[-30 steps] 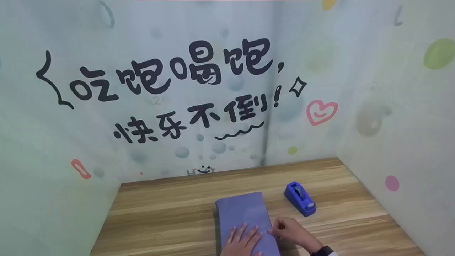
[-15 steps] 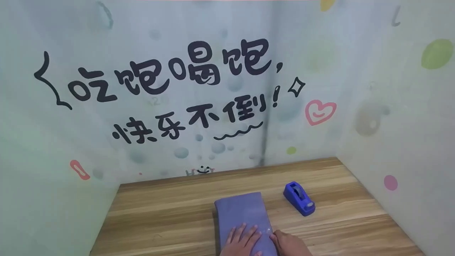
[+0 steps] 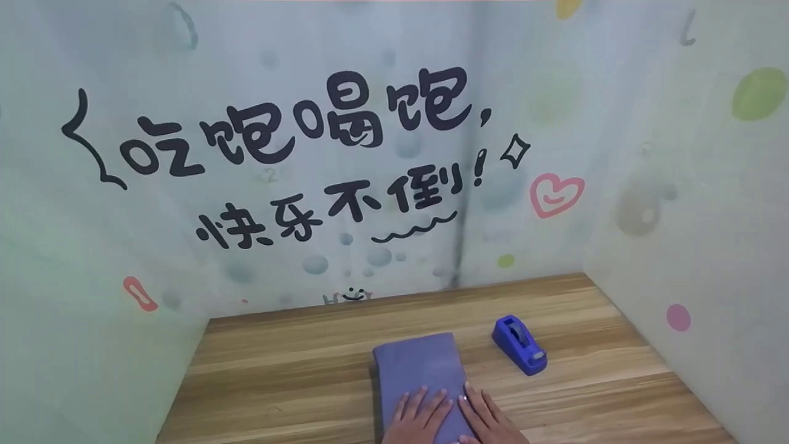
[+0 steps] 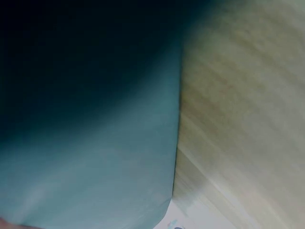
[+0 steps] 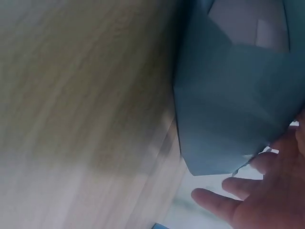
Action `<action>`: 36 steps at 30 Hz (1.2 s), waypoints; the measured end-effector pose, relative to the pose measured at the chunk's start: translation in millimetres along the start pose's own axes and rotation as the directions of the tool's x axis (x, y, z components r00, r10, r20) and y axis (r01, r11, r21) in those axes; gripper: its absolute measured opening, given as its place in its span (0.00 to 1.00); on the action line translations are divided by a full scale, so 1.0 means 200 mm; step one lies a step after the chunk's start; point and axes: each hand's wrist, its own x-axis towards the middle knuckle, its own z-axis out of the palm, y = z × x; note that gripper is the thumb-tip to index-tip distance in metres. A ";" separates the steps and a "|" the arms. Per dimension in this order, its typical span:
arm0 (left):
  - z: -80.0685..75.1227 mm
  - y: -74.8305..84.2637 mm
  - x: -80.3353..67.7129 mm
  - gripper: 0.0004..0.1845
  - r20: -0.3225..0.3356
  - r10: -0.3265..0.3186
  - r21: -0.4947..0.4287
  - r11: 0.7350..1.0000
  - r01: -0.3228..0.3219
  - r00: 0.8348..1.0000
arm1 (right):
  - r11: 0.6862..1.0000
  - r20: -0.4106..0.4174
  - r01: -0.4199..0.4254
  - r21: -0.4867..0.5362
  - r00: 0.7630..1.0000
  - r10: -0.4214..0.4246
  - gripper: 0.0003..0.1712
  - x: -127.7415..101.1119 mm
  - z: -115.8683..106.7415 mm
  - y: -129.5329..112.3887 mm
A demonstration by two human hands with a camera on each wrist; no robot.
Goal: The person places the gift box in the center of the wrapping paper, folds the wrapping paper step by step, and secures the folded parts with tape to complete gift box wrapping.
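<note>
A box wrapped in blue-purple paper [image 3: 419, 364] lies on the table. My left hand [image 3: 418, 422] rests on its top with fingers spread. Along its right edge, my right hand [image 3: 491, 422] presses with straight fingers, fingertips over the edge. A small shiny piece of tape [image 5: 248, 156] shows at that edge beside the right fingers [image 5: 217, 202]. In the right wrist view, the wrapping at one end stands open, and a pale inner box [image 5: 252, 24] shows inside. The left wrist view holds only the wrapped side [image 4: 114, 181], partly in dark shadow; the left palm hides part of the top.
A blue tape dispenser [image 3: 519, 345] stands on the wood-grain table [image 3: 277, 382], behind and to the right of the box. Pale printed curtains [image 3: 308, 185] with dark lettering close off the back and both sides.
My right hand went from pinching at the box's right edge, to a curled hand against it, to straight fingers laid over it. The left hand and tape dispenser stayed in place.
</note>
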 end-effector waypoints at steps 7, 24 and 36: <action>-0.04 -0.05 0.07 0.38 0.243 -0.004 -0.170 0.984 0.046 0.970 | 0.985 0.172 -0.165 0.050 0.973 0.154 0.34 0.06 -0.04 0.01; -0.06 -0.14 0.11 0.43 0.263 0.116 -0.245 0.968 -0.050 0.958 | 0.987 0.228 -0.128 0.098 0.968 0.103 0.37 0.13 -0.09 0.07; -0.03 -0.10 0.10 0.55 0.327 -0.005 -0.104 0.994 0.042 0.945 | 0.989 0.269 -0.074 0.124 0.962 0.038 0.38 0.11 -0.08 0.08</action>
